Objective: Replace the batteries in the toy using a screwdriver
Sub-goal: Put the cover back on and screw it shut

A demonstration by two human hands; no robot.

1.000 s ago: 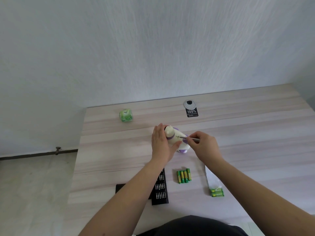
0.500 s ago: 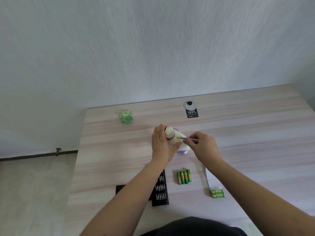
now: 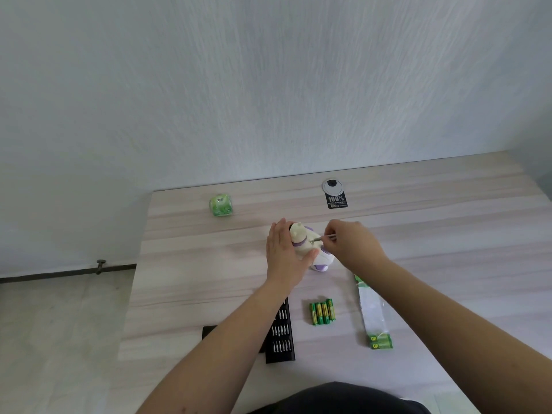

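We see a small cream and purple toy animal point(image 3: 307, 246) lying on a pale wooden table point(image 3: 433, 234). Everything else we place by that toy.

Our left hand point(image 3: 285, 253) wraps around the toy's left side, with the thumb pressed on its front. The hand is curled on the toy and keeps it steady.

Our right hand point(image 3: 354, 245) is just to the right of the toy. Its fingers pinch a thin metal screwdriver point(image 3: 324, 238). The tip of the screwdriver touches the toy's body, near the purple collar.

Nearer to us than the toy lie four green and gold batteries point(image 3: 322, 312), side by side. To the left of those batteries, partly under our left arm, sits a black case of screwdriver bits point(image 3: 281, 336). To the right of the toy and nearer to us lies a torn clear wrapper point(image 3: 370, 309), with two more green batteries point(image 3: 380, 342) at its near end.

Far behind the toy, to the left, sits a green cube point(image 3: 221, 205). Behind the toy, to the right, there is a round grey cable cap point(image 3: 332, 185) with a black label point(image 3: 337, 201) touching it.
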